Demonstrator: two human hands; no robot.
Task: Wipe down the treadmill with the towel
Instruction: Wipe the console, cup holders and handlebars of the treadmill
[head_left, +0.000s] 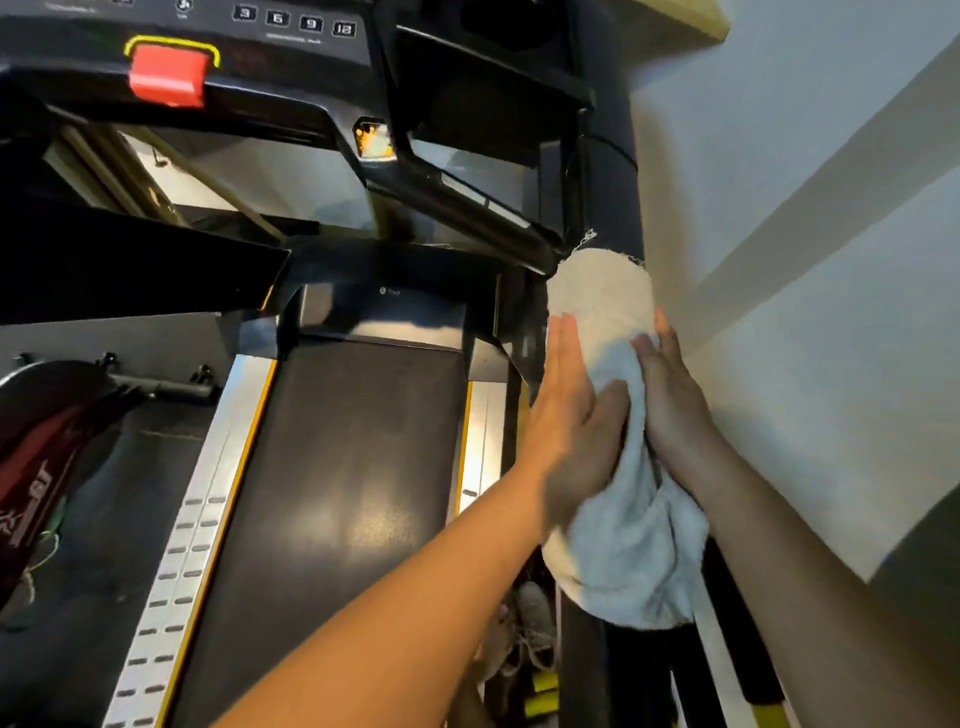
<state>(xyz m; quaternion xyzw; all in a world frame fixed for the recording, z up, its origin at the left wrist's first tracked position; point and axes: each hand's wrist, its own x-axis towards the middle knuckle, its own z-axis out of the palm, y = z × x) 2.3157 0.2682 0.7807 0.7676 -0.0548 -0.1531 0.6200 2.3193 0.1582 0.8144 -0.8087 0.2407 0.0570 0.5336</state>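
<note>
**While towel (623, 545) wraps treadmill upright (608, 197): flat-palm contact, no grasp**

L hand (566, 410) and R hand (670, 395): fingers straight, palms pressed on opposite sides of towel, nothing curled round it. Towel covers person's right-side upright, lower end hanging loose. Left of it: running belt (353, 493). Farthest: console (291, 52) w/ red safety clip (166, 78).

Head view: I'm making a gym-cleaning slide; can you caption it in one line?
The left hand and right hand press a white towel around an upright post of the treadmill.
</note>
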